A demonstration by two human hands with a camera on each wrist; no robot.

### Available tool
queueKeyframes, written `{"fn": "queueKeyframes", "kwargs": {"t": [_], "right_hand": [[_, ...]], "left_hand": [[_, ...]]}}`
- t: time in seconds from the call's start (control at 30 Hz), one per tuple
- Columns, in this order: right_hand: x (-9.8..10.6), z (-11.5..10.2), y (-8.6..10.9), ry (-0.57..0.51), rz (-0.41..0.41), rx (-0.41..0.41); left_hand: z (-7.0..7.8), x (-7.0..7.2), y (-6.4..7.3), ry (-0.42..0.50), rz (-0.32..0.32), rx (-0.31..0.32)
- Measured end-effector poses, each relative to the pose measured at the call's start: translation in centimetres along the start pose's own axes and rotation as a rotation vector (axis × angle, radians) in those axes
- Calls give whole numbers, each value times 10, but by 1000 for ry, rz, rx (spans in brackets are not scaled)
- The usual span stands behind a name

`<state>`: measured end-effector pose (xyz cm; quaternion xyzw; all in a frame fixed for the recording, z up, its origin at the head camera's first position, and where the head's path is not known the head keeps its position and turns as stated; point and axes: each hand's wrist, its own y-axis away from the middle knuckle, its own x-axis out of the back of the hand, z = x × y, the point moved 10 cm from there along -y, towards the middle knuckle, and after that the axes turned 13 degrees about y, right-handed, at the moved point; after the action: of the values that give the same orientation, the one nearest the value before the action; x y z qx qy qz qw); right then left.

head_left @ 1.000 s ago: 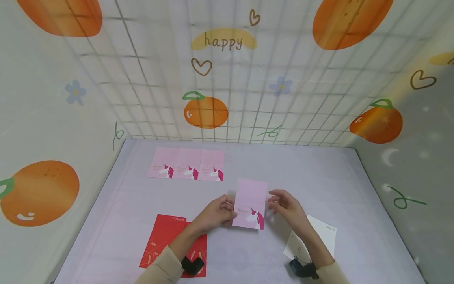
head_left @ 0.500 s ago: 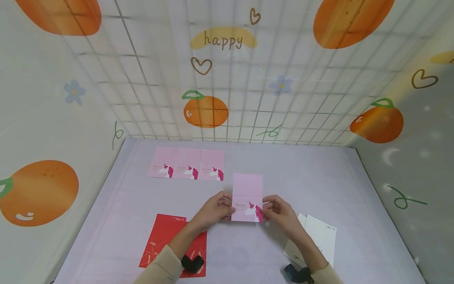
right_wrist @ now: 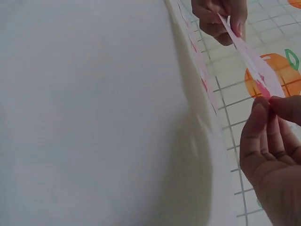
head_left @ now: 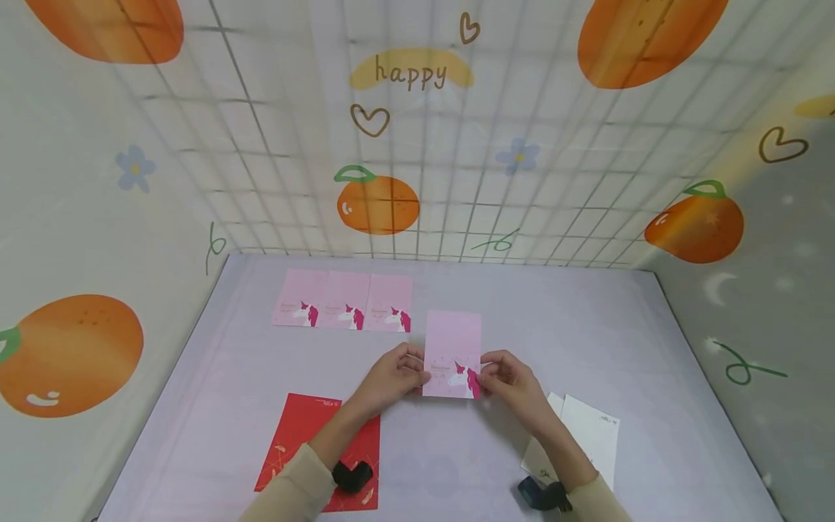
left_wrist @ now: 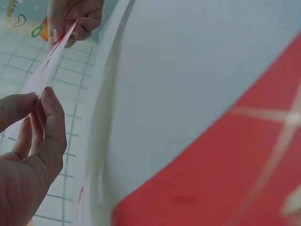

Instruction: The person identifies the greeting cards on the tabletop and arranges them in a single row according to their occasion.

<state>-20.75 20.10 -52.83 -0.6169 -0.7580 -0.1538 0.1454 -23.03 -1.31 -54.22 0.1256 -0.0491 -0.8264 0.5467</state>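
Note:
Between both hands a pink unicorn card (head_left: 452, 354) is held up above the table. My left hand (head_left: 393, 375) pinches its left edge between thumb and fingers, and my right hand (head_left: 514, 383) pinches the right edge near the lower corner. In the left wrist view the card (left_wrist: 49, 61) appears nearly edge-on, with the left hand (left_wrist: 40, 146) closest. From the right wrist view, the right thumb and fingertips meet on the card's edge (right_wrist: 263, 87). Three similar pink cards (head_left: 344, 301) lie side by side at the back left.
Red cards (head_left: 300, 428) lie at the front left, partly under my left forearm. White cards (head_left: 593, 435) lie at the front right beside my right forearm. A patterned curtain over a wire grid (head_left: 443, 159) rises behind the table (head_left: 554, 312).
My right hand has come in from beside the card and taken hold of its right edge. Both hands have moved the card slightly away and to the left.

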Motion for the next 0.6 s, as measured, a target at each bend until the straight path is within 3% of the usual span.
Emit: {"fn": "queueKeyframes", "kwargs": {"t": [0.43, 0.6], "right_hand": [[8, -13, -51, -53, 51, -6], [8, -9, -77, -55, 109, -35]], "left_hand": [[26, 33, -38, -51, 158, -110], [37, 47, -54, -123, 228, -157]]}}
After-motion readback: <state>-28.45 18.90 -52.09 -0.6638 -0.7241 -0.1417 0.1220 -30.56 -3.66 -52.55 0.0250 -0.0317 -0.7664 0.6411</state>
